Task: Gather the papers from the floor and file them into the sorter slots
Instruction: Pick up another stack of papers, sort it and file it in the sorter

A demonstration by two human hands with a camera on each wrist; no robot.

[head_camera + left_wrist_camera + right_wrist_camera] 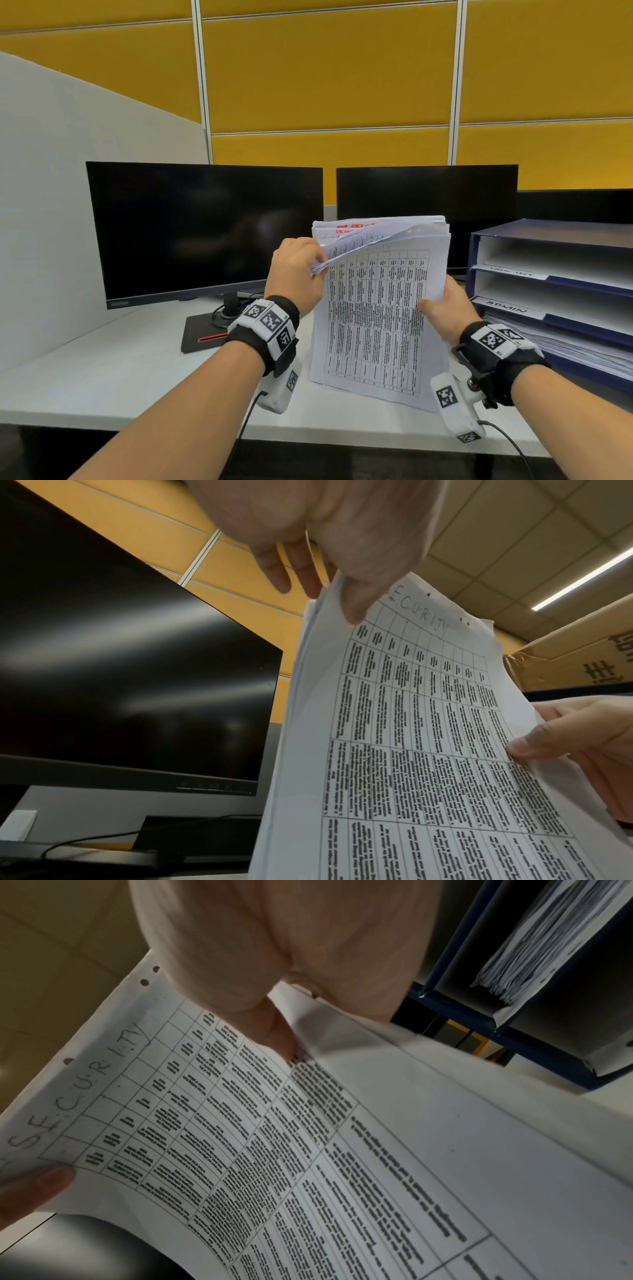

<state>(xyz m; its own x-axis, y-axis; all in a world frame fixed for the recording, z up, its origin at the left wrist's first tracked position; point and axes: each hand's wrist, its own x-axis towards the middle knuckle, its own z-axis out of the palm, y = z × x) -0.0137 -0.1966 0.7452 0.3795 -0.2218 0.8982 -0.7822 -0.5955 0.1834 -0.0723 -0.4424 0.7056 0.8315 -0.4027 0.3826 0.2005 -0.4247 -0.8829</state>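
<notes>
The left hand [296, 270] has its grip pinched on the folded-back top corners of a stack of papers [380, 322], held upright above the white counter [102, 370]. The right hand [448, 308] clamps the stack's right edge at 3 o'clock, thumb on the front sheet, a printed table headed "SECURITY". At 2 o'clock stands a blue sorter [561, 284]; its lowest slot, labelled "ADMIN", holds papers. Two dark monitors [205, 229] sit behind, at 12 o'clock.

Yellow partition wall [325, 68] behind white desk [102, 370]; two dark monitors [205, 233]; ceiling strip light [582, 580].
</notes>
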